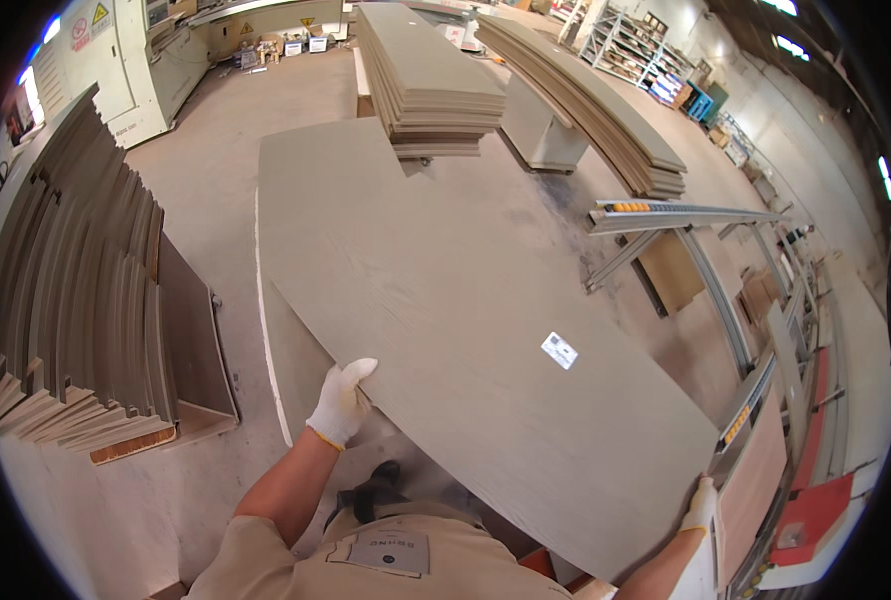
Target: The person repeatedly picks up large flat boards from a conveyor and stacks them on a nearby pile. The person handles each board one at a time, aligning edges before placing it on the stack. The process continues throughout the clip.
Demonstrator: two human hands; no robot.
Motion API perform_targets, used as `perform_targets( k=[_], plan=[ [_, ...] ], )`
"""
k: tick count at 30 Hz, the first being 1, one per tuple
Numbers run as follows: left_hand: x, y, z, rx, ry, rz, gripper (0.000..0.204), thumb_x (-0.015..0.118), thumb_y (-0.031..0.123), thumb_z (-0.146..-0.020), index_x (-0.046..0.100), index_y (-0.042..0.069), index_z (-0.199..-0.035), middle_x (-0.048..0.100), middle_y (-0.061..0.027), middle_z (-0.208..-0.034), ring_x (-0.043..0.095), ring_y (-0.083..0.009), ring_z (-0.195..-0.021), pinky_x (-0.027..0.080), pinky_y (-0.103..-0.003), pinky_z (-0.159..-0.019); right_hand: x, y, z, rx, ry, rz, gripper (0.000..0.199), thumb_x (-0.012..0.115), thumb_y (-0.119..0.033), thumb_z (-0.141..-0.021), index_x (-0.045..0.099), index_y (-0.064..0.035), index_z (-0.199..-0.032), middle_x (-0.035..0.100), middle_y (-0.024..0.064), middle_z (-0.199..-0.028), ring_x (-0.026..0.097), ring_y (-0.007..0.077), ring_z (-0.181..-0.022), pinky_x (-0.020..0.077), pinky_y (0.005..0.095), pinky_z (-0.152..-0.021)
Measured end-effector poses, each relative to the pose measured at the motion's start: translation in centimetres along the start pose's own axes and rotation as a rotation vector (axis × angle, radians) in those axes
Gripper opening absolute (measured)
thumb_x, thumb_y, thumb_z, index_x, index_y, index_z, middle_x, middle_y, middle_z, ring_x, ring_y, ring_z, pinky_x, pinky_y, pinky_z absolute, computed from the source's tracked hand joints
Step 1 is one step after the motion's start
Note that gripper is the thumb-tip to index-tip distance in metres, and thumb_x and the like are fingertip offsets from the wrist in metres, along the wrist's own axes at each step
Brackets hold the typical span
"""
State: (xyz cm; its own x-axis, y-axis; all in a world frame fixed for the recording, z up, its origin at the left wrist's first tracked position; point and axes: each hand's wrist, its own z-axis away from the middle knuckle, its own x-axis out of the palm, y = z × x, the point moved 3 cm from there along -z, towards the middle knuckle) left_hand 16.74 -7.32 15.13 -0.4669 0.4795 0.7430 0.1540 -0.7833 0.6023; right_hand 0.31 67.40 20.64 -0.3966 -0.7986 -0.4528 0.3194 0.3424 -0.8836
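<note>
While the left hand, in a white glove with a yellow cuff, grips the long near edge of a large, flat, grey-brown rectangular panel, the right hand, similarly gloved, holds its right end in the head view. The panel slants before the person's torso, a small white label on top, with upright grey-brown boards to its left and a flat stack of similar boards beyond.
</note>
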Motion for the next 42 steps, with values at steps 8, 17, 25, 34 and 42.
perform_targets(
  k=[8, 17, 25, 34, 42],
  plan=[
    [-5.8, 0.0, -7.5, 0.131, 0.301, 0.001, 0.043, 0.072, 0.022, -0.095, 0.060, -0.003, -0.128, 0.068, -0.0125, -0.122, 0.067, -0.0263, -0.109, 0.056, -0.043, -0.095, 8.7, 1.1, 5.6, 0.077, 0.171, 0.173, 0.043, 0.065, -0.035, -0.094, 0.073, 0.0049, -0.105, 0.069, 0.0092, -0.095, 0.059, 0.0219, -0.085, 0.0501, 0.0382, -0.081],
    [-4.0, -2.1, -6.7, 0.178, 0.316, -0.139, 0.047, 0.072, 0.022, -0.095, 0.057, -0.001, -0.133, 0.067, -0.0102, -0.126, 0.065, -0.0248, -0.112, 0.055, -0.043, -0.096, 26.0, -4.4, 16.3, 0.079, -0.128, -0.437, 0.032, 0.053, -0.026, -0.102, 0.067, 0.0024, -0.103, 0.067, 0.0080, -0.102, 0.057, 0.0193, -0.091, 0.0478, 0.0367, -0.084],
    [-4.4, 1.8, -1.8, 0.238, 0.406, -0.242, 0.047, 0.072, 0.014, -0.095, 0.054, -0.006, -0.133, 0.065, -0.0127, -0.124, 0.063, -0.0220, -0.107, 0.053, -0.037, -0.096, 37.5, -7.5, 25.1, 0.321, -0.592, -0.457, 0.016, 0.058, -0.018, -0.099, 0.053, -0.0106, -0.085, 0.057, 0.0049, -0.082, 0.058, 0.0207, -0.065, 0.0533, 0.0398, -0.056],
    [-8.8, 10.9, 0.6, 0.286, 0.652, -1.399, 0.081, 0.070, 0.031, -0.094, 0.032, 0.002, -0.160, 0.039, -0.0232, -0.162, 0.045, -0.0409, -0.144, 0.038, -0.042, -0.118, 38.0, -11.7, 28.3, 0.233, -0.993, 0.169, 0.026, 0.050, -0.007, -0.092, 0.066, 0.0059, -0.109, 0.073, 0.0205, -0.097, 0.074, 0.0276, -0.087, 0.0618, 0.0400, -0.071],
    [-15.1, 3.5, 4.9, 0.186, 0.531, -1.015, 0.071, 0.064, 0.029, -0.099, 0.035, 0.005, -0.160, 0.056, -0.0199, -0.149, 0.055, -0.0318, -0.134, 0.043, -0.040, -0.112, 41.8, -7.9, 18.2, -0.354, -0.661, 0.313, 0.035, 0.057, -0.027, -0.101, 0.064, -0.0059, -0.128, 0.073, 0.0179, -0.116, 0.069, 0.0313, -0.110, 0.0528, 0.0382, -0.097]
  ],
)
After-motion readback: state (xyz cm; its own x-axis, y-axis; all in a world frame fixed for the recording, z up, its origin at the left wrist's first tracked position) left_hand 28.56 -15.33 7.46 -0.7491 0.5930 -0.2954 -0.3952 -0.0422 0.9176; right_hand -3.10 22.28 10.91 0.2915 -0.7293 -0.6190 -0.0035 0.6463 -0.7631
